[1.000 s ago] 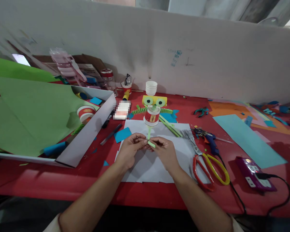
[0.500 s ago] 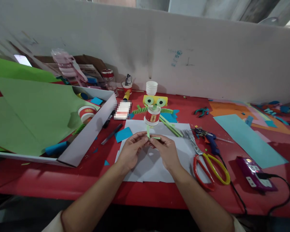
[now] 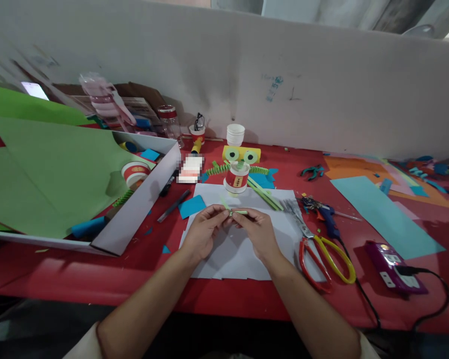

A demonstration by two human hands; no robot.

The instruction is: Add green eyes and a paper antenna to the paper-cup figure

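Both hands meet over a white sheet of paper. My left hand pinches a light green paper strip at its folded part, between thumb and fingers. My right hand grips the same strip from the other side. One end of the strip sticks up and away, the other lies to the right. Just beyond the hands stands a paper-cup figure, with a yellow roll bearing two round eyes and folded green paper arms. Loose green strips lie beside it.
Scissors with red and yellow handles lie right of the sheet, near a blue glue gun and a purple power box with a cord. At left stands a white box; a pen and blue paper lie nearer.
The upright end of the green strip has tipped over and looks lower and shorter. Both hands stay nearly in place, still pinching the strip.
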